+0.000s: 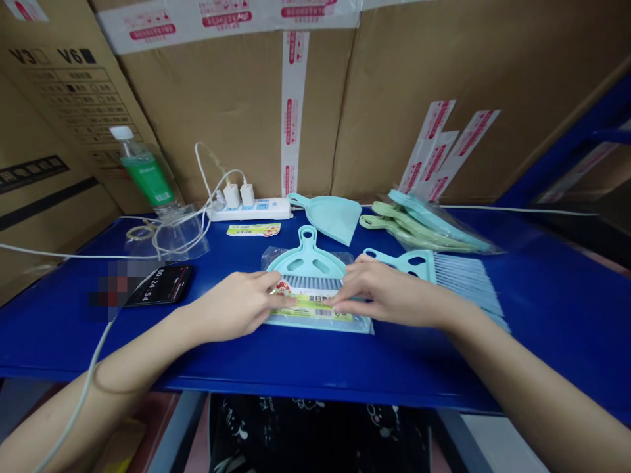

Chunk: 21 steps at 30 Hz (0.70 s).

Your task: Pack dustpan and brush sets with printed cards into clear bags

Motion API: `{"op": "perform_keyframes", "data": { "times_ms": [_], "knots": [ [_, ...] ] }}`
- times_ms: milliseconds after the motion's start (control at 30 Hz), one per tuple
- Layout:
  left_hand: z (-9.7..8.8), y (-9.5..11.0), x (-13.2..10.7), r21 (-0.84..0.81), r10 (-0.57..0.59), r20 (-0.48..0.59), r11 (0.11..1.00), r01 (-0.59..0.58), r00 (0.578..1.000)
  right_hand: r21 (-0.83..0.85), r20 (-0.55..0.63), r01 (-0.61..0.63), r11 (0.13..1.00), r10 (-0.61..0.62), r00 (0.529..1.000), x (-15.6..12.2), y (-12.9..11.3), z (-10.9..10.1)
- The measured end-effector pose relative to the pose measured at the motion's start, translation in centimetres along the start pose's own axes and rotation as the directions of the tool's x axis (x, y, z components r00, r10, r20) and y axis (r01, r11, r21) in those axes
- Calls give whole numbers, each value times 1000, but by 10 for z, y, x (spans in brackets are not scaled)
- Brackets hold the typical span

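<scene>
A light-blue dustpan and brush set (308,261) lies on the table in front of me, with clear plastic film around it. Across the brush's grey-blue bristles runs a yellow, white and green printed label (315,305). My left hand (241,303) grips the label's left end, thumb and forefinger pressed on it. At the right end my right hand (377,292) does the same with bent fingers. Whether the label sits over or under the film I cannot tell. Partly behind my right forearm is a loose blue brush (461,279).
Another blue dustpan (331,217) lies at the back, beside bagged green and blue dustpans (434,226). A second label (254,230) lies near the power strip (261,209). To the left are a phone (165,284), a bottle (148,177) and white cables.
</scene>
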<state>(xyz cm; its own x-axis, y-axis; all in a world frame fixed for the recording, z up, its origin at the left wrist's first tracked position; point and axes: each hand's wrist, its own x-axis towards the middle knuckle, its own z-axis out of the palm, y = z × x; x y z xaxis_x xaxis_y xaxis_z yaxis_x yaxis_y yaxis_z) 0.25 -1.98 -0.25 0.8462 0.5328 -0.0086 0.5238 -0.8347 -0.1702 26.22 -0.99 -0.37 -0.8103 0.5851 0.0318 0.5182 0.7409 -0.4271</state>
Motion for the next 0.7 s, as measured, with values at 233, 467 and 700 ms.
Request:
{"op": "perform_keyframes", "data": {
  "times_ms": [233, 467, 700],
  "knots": [
    [-9, -8, -4, -141, -75, 15, 987, 77, 997, 89, 96, -146, 985, 137, 986, -9, 5, -11],
    [-16, -16, -10, -201, -134, 45, 969, 140, 990, 128, 102, -236, 963, 224, 969, -17, 12, -16],
    [-16, -17, -12, -239, -175, 54, 954, 183, 983, 130, 111, -250, 959, 237, 965, -14, 14, -14]
  ]
}}
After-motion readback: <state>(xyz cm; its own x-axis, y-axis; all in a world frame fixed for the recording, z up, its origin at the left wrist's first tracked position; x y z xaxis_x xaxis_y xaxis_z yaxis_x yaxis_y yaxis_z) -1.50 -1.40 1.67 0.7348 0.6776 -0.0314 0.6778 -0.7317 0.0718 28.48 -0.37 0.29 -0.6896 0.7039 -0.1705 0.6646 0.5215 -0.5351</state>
